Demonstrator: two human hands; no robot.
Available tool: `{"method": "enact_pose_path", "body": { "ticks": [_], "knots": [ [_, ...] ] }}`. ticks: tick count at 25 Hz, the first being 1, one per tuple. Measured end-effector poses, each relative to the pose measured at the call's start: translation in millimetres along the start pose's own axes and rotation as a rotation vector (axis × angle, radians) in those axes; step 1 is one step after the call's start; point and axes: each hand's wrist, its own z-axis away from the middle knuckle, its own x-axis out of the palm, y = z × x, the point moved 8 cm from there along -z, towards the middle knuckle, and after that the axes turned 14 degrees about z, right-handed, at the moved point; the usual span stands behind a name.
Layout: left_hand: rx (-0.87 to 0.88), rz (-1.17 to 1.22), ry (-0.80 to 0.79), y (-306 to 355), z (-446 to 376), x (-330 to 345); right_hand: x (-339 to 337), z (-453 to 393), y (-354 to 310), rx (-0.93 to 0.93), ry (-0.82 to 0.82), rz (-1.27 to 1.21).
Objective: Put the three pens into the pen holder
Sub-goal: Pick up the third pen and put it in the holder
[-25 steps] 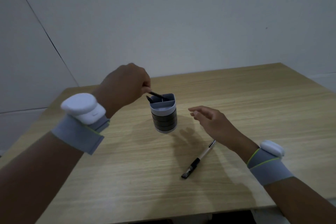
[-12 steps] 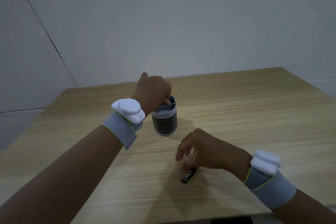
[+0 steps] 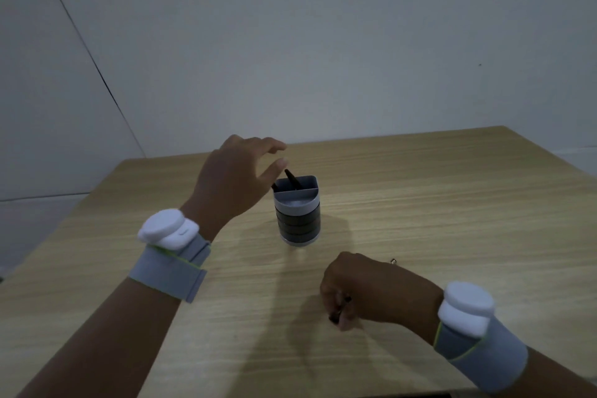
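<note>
fingers [image 3: 334,300] of the right hand [image 3: 374,291] are pinching the last pen [image 3: 339,312] low on the bench [image 3: 452,203]. left hand [image 3: 232,178] hangs spread by the pen holder [image 3: 298,213], two pens [image 3: 292,178] already in. next up i'd guess: lift, stand it upright, drop it in.

Dim, flat lighting w/ grey cast. Soft shadows on counter [image 3: 452,203] below hands. Wide-angle bending at edges; slight blur.

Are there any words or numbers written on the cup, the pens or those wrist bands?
None can be read.
Pen holder: plain grey and black bands, no label showing.
Wrist bands: a small dark mark on the white pad, too small to read.
Pen in the right hand: mostly hidden.
</note>
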Motion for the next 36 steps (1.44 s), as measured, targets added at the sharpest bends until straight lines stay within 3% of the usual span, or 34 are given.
{"method": "enact_pose_path", "body": {
  "ticks": [6, 12, 19, 25, 36],
  "knots": [
    [-0.075, 0.157, 0.128, -32, 26, -13, -49, 2, 5, -0.003, 0.195, -0.072],
    [-0.176, 0.296, 0.159, -50, 47, -8, -144, 18, 30, 0.063, 0.707, -0.310],
    [-0.213, 0.317, 0.121, -57, 58, 6, -189, 27, 71, 0.102, 1.131, -0.639],
    [-0.232, 0.345, 0.130, -61, 63, 10, -154, -13, 100, 0.215, 1.117, -0.897],
    [-0.393, 0.574, 0.197, -74, 72, 41, -101, -54, 105, 0.363, 1.031, -0.850]
  ]
}}
